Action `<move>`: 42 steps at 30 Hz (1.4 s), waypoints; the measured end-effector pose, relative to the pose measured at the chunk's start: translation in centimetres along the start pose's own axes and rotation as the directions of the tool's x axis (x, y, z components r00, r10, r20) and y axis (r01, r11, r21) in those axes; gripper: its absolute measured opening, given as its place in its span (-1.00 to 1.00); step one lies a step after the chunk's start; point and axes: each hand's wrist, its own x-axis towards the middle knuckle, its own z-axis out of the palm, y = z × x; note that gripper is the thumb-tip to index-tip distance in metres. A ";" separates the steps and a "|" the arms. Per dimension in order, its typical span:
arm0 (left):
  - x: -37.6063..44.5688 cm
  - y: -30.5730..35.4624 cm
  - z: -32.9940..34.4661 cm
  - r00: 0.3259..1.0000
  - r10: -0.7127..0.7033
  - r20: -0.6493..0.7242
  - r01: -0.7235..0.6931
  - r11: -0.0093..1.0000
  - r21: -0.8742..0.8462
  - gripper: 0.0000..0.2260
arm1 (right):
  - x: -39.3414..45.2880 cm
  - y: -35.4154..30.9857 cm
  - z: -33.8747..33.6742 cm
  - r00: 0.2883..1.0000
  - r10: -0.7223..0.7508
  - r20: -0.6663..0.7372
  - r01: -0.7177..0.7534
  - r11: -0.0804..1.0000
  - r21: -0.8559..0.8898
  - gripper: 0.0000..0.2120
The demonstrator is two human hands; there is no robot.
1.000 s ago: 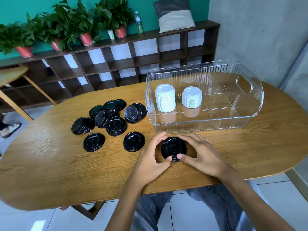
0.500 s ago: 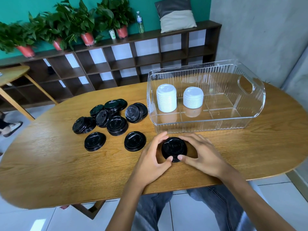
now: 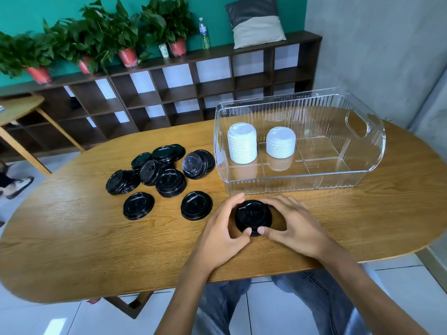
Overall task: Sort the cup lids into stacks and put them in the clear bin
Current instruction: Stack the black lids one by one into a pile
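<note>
Cupping black lid stack [image 3: 253, 216], left hand [image 3: 223, 235] and right hand [image 3: 294, 226] fingers curled around it, embossed lettering unreadable

We cannot read any text here. The black lids [image 3: 170, 182] on the surface carry raised embossed marks, and the bottle [image 3: 204, 33] on the shelf bears a label, but both are too small and blurred to make out.

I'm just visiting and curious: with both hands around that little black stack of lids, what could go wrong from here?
The small stack of black plastic lids is held only at its rim by the left hand and right hand, so it might slide apart when lifted. The ribbed clear plastic bin stands just behind; its front wall could catch the stack.
</note>
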 end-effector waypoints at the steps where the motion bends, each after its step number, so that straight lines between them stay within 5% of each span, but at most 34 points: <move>1: -0.1 0.1 -0.1 0.999 0.009 -0.039 -0.009 1.000 -0.022 -0.38 | 0.0 0.0 0.0 1.000 0.002 -0.003 -0.002 1.000 0.006 -0.34; 5: -0.4 0.2 -1.2 0.909 0.026 -0.417 -0.028 1.000 0.000 -0.62 | -0.1 0.0 0.0 1.000 0.009 -0.007 -0.009 0.999 0.031 -0.34; 9: 0.1 -1.8 -4.1 0.781 -0.123 -0.612 0.285 0.942 0.174 -0.57 | 0.0 0.2 0.1 1.000 0.010 0.001 -0.010 1.000 0.017 -0.33; 14: 0.6 -3.4 -5.0 0.788 -0.347 -0.508 0.529 0.803 0.273 -0.25 | 0.0 0.1 0.1 1.000 0.009 -0.001 -0.009 1.000 0.020 -0.31; 27: 0.4 -4.3 -5.2 0.874 -0.314 -0.371 0.429 0.857 0.285 -0.31 | -0.1 0.0 0.0 1.000 0.015 -0.004 -0.015 0.999 0.048 -0.35; 31: 0.4 -4.0 -5.3 0.887 -0.323 -0.331 0.423 0.856 0.298 -0.16 | -0.1 0.0 0.0 1.000 0.021 -0.007 -0.021 0.999 0.047 -0.35; 37: -0.1 -4.2 -5.7 0.925 -0.301 -0.231 0.347 0.918 0.192 -0.18 | -0.1 0.0 -0.1 1.000 0.026 0.000 -0.026 0.999 0.046 -0.33; 42: -0.4 -4.7 -5.5 0.913 -0.263 -0.311 0.292 0.955 0.051 -0.22 | -0.1 -0.1 -0.1 1.000 0.028 0.004 -0.028 0.999 0.043 -0.34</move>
